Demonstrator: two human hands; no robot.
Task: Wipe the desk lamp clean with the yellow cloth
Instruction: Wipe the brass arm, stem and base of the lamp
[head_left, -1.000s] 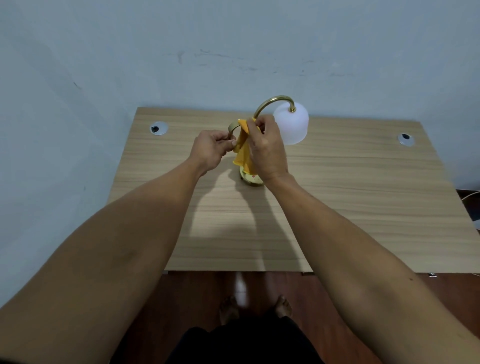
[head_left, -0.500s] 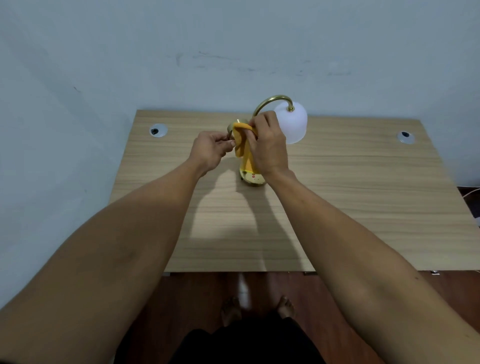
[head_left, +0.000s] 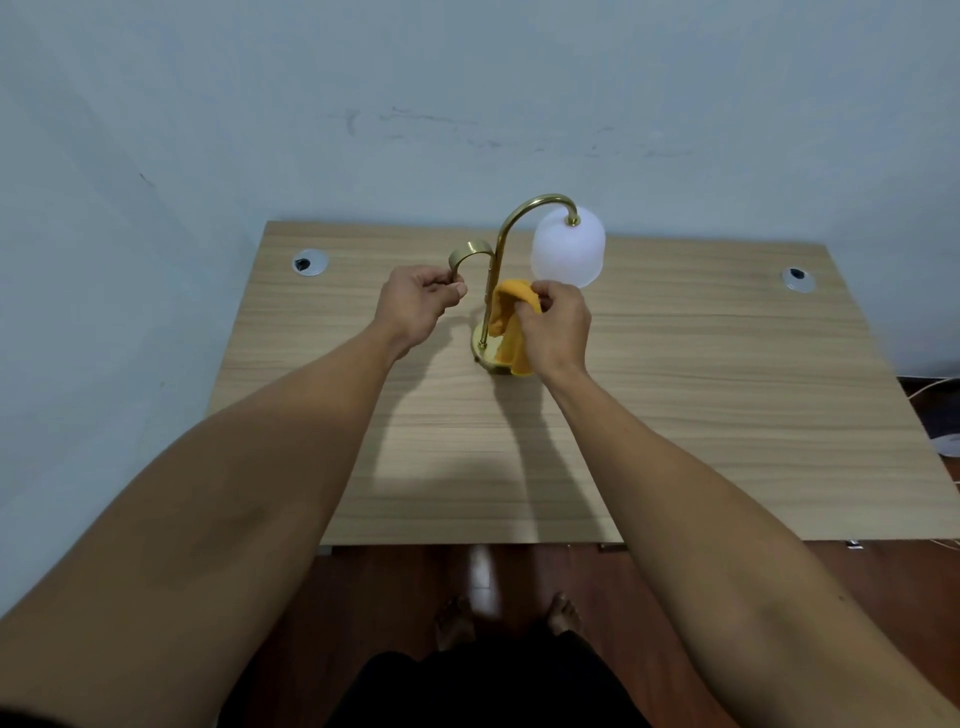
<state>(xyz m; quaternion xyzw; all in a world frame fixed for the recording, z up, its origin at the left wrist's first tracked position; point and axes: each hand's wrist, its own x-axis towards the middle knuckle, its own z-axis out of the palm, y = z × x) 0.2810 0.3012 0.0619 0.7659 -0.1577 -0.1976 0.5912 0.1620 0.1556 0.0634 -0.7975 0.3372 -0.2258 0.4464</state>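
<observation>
A brass desk lamp (head_left: 498, 249) with a curved neck and a white frosted shade (head_left: 568, 247) stands upright near the back middle of the wooden desk (head_left: 701, 395). My left hand (head_left: 415, 304) pinches the end of the lamp's short curved brass handle (head_left: 469, 252). My right hand (head_left: 556, 325) grips the yellow cloth (head_left: 511, 332), bunched against the lower stem just right of it. The cloth hangs down over the round brass base (head_left: 483, 356), hiding its right side.
Two round cable grommets sit in the desk's back corners, the left grommet (head_left: 309, 261) and the right grommet (head_left: 797, 279). A pale blue wall (head_left: 467, 104) rises right behind the desk. White cables (head_left: 935, 387) lie on the dark floor at the right.
My right hand has slid the cloth from the top of the small handle down to the lower stem. The handle's curve is now uncovered. My left hand keeps its hold.
</observation>
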